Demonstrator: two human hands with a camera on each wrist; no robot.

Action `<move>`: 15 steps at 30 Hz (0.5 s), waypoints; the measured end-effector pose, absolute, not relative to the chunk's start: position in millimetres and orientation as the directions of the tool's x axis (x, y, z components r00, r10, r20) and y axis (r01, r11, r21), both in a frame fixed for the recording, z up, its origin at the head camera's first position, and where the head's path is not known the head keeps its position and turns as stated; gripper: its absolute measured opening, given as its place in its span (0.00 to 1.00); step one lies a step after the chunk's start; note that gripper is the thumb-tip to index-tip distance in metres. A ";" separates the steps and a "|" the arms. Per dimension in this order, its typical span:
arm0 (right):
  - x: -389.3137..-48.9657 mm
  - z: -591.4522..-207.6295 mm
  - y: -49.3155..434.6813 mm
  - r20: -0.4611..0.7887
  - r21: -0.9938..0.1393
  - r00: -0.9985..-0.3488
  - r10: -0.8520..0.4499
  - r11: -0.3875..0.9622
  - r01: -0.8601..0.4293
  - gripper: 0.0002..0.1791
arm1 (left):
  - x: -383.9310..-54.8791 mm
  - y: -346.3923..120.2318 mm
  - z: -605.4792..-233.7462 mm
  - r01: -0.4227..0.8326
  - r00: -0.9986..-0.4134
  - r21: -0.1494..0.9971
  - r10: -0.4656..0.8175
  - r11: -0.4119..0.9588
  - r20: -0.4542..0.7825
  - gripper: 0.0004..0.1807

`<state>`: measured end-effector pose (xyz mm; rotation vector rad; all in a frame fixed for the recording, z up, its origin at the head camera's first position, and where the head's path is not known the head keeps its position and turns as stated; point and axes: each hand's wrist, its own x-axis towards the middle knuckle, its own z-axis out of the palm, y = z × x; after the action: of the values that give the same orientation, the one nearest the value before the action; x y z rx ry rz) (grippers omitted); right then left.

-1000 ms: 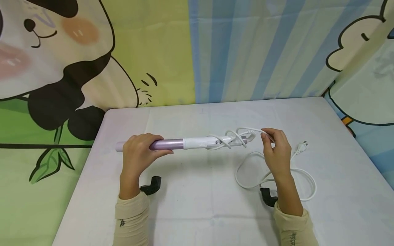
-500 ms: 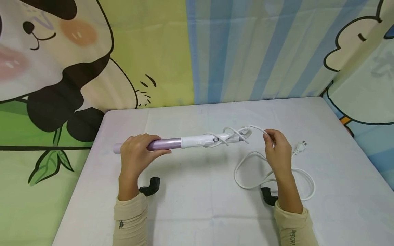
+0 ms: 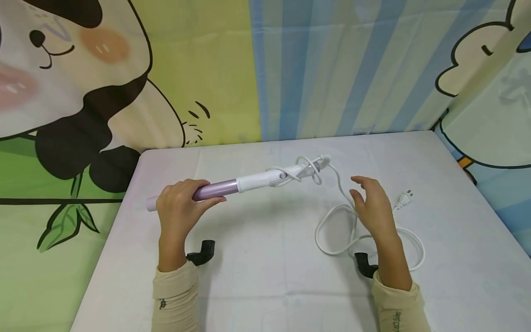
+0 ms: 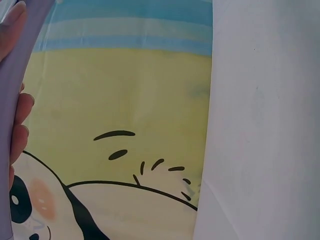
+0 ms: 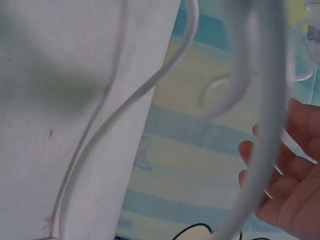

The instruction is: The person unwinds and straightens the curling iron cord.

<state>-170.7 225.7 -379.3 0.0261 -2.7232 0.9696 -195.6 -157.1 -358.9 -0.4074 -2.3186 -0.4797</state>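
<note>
My left hand grips the purple barrel of a curling iron, held above the table with its white handle end tilted up to the right. In the left wrist view, fingers curl behind the purple barrel. Part of the white power cord is looped round the handle. From the handle's end the cord drops to loose loops on the table. Beside it, my right hand holds nothing, its fingers and thumb spread apart. In the right wrist view, blurred cord passes in front of that hand.
The two-pin plug lies on the white table, right of my right hand. Black angled pieces sit at both wrists. Behind the table hangs a printed cloth with a panda and stripes.
The right hand has let go of the cord, which now hangs from the handle's end. The curling iron's handle end has swung upward in my left hand.
</note>
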 end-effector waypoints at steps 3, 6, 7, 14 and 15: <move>-168.1 -376.7 218.3 0.293 -0.594 -0.956 -0.005 0.783 -0.186 0.20 | -195.5 -156.3 -358.8 0.415 -0.688 0.217 0.149 0.884 0.710 0.27; -165.3 -374.6 206.6 0.384 -0.570 -0.920 -0.070 0.766 -0.297 0.20 | -195.5 -154.5 -358.3 0.416 -0.694 0.214 0.157 0.884 0.703 0.27; -164.6 -374.4 202.2 0.409 -0.563 -0.908 -0.090 0.759 -0.328 0.20 | -195.5 -153.8 -358.2 0.418 -0.696 0.215 0.159 0.883 0.700 0.27; -164.4 -380.2 182.1 0.420 -0.560 -0.899 -0.128 0.742 -0.368 0.19 | -194.9 -149.7 -359.1 0.432 -0.692 0.217 0.167 0.875 0.702 0.27; -164.4 -380.5 181.3 0.421 -0.563 -0.899 -0.120 0.742 -0.363 0.17 | -195.0 -149.3 -359.2 0.436 -0.693 0.217 0.172 0.874 0.701 0.27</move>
<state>-164.4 181.3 -380.5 0.3725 -2.5842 0.9420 -195.0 -149.3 -359.2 -0.4359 -2.3289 -0.4825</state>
